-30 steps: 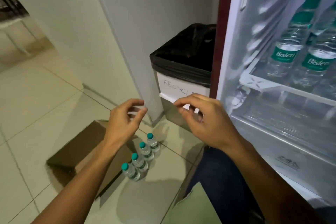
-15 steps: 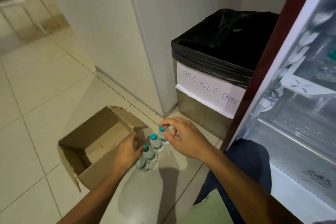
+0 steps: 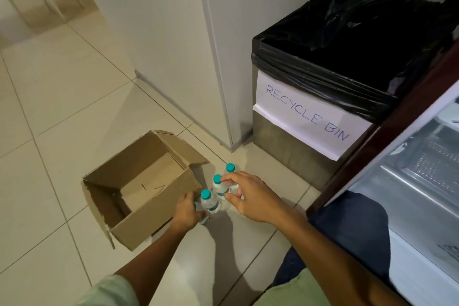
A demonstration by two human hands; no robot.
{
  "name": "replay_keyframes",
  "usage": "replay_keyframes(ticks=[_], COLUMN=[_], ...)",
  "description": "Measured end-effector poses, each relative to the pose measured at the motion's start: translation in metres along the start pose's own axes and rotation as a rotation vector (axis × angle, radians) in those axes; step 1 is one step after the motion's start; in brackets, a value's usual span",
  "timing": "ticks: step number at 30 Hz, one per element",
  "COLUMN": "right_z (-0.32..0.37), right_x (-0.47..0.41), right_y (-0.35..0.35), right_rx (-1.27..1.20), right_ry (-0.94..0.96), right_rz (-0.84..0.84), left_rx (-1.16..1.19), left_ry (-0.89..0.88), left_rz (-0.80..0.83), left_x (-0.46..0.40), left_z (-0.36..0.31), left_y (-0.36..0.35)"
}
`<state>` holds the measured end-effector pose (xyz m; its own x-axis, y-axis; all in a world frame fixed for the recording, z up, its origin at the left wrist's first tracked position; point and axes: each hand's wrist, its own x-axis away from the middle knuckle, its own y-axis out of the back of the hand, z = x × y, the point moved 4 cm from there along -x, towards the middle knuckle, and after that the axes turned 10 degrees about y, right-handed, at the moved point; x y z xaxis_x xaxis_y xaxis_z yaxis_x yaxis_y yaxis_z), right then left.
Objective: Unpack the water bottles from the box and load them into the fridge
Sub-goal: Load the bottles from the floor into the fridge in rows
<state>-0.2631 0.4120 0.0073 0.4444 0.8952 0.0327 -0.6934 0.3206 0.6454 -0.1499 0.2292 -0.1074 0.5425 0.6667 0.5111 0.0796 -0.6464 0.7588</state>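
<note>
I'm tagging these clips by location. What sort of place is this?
Probably a pantry corner in an office or shared building: a steel bin with a handwritten RECYCLE BIN sign, an open fridge, and pale floor tiles.

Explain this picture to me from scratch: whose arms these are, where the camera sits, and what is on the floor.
There is no machine here. A person wears a camera on the head, so the single view looks forward and down along both bare arms.

On the tiled floor lies an open cardboard box, and no bottle shows inside it. Beside it stands a short row of small water bottles with teal caps. The left hand reaches round the near end of the row, with a bottle in its grip. The right hand curls over the far bottles, fingers touching them.

Behind stands a bin with a black liner, labelled RECYCLE BIN. At the right edge is the open fridge, where the bottles are to go.
</note>
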Motion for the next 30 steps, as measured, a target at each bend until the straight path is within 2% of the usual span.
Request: replay_keyframes(ticks=[7, 15, 21, 24, 30], right_z=[-0.012, -0.027, -0.032, -0.031, -0.026], right_x=[-0.003, 0.001, 0.004, 0.007, 0.014], right_y=[-0.01, -0.02, -0.025, -0.025, -0.027], right_rx=[0.001, -0.034, -0.057, -0.077, -0.094], right_ry=[-0.053, -0.088, -0.096, -0.096, -0.059], right_rz=[0.038, 0.074, 0.116, 0.151, 0.259], left_rx=[0.052, 0.0, 0.024, 0.053, 0.272], left_ry=[0.075, 0.098, 0.099, 0.057, -0.152], left_rz=[0.029, 0.005, 0.046, 0.078, 0.247], left_x=[-0.015, -0.02, -0.006, 0.01, 0.05], left_z=[0.008, 0.018, 0.013, 0.001, -0.044], left_y=[-0.013, -0.016, -0.014, -0.006, 0.031])
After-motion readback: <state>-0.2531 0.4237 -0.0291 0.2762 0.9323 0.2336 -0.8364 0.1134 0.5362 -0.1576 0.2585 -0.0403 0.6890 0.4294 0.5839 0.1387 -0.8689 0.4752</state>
